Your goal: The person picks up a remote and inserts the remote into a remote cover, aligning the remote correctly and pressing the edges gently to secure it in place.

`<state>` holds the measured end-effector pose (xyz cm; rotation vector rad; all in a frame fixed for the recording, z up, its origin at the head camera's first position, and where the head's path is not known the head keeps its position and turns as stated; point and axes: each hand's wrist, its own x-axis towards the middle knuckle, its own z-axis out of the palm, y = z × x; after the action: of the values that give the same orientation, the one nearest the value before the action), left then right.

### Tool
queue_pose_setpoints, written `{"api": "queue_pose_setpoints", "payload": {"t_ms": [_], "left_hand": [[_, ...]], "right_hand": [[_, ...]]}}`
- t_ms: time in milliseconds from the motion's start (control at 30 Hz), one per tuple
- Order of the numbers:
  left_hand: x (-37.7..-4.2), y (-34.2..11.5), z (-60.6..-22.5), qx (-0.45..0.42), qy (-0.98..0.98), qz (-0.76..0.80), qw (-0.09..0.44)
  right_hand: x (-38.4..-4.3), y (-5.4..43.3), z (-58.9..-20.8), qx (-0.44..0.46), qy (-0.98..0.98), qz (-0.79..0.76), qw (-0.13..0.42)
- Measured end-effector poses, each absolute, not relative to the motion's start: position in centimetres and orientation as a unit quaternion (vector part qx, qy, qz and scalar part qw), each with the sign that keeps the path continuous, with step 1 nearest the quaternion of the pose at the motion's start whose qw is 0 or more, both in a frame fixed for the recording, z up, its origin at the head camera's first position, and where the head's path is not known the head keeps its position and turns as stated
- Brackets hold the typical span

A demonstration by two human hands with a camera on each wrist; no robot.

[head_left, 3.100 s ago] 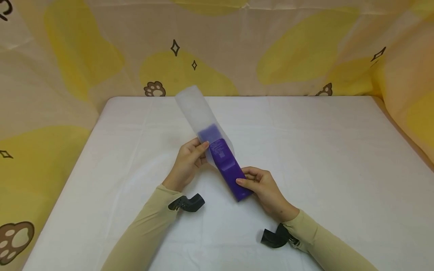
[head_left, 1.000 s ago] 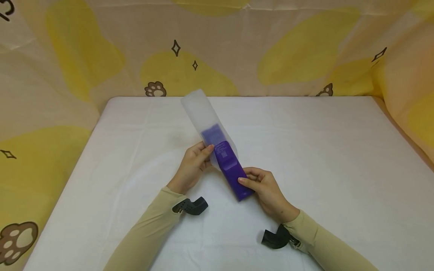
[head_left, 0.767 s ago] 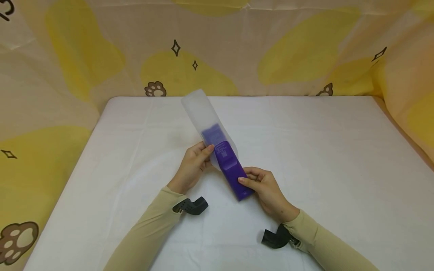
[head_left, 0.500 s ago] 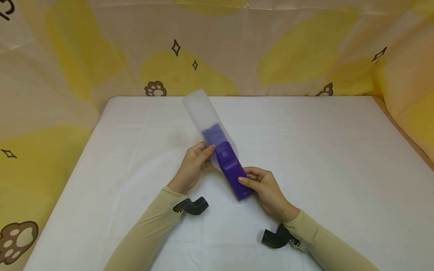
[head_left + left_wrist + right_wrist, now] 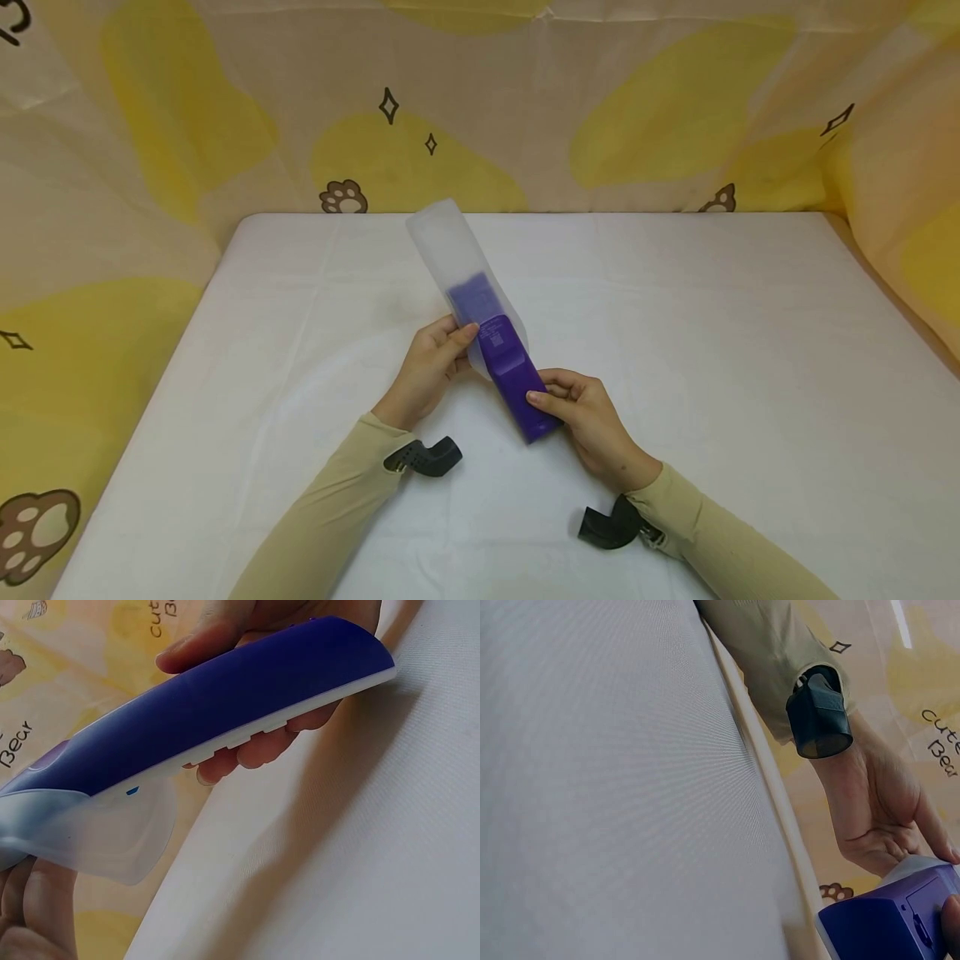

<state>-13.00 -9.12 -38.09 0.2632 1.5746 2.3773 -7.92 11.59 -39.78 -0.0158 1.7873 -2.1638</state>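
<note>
A long purple handheld device point(image 5: 513, 375) slants across the middle of the head view, its upper end inside a frosted see-through cover point(image 5: 442, 242). In the left wrist view the device point(image 5: 225, 697) shows a white notched underside, and the cover point(image 5: 135, 840) flares below it. My left hand point(image 5: 426, 362) pinches the cover's near end, thumb on top. The lower end of the device is gripped by my right hand point(image 5: 592, 425), thumb on top and fingers beneath. A small panel shows on the device point(image 5: 877, 926) in the right wrist view. What kind of device it is, I cannot tell.
A white cloth-covered table point(image 5: 712, 350) lies under both hands. Yellow and cream patterned fabric point(image 5: 480, 100) hangs behind it and at the sides. Black wrist cameras point(image 5: 423, 457) sit at both sleeve cuffs.
My left hand and the cover have shifted slightly right and down, so slightly more of the purple device lies inside the cover. My right hand has hardly moved.
</note>
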Motion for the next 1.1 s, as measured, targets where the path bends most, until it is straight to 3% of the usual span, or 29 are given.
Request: {"api": "queue_pose_setpoints", "payload": {"t_ms": [400,1100], "left_hand": [[-12.87,-8.97,-37.95,0.084,0.549,0.821,0.133],[-12.43,-8.60,-37.66,0.045,0.588,0.804,0.075]], "right_hand": [[-7.95,11.58,-39.88,-0.006,0.628,-0.760,0.165],[-7.84,11.48,-40.16,-0.016,0.627,-0.761,0.165]]}}
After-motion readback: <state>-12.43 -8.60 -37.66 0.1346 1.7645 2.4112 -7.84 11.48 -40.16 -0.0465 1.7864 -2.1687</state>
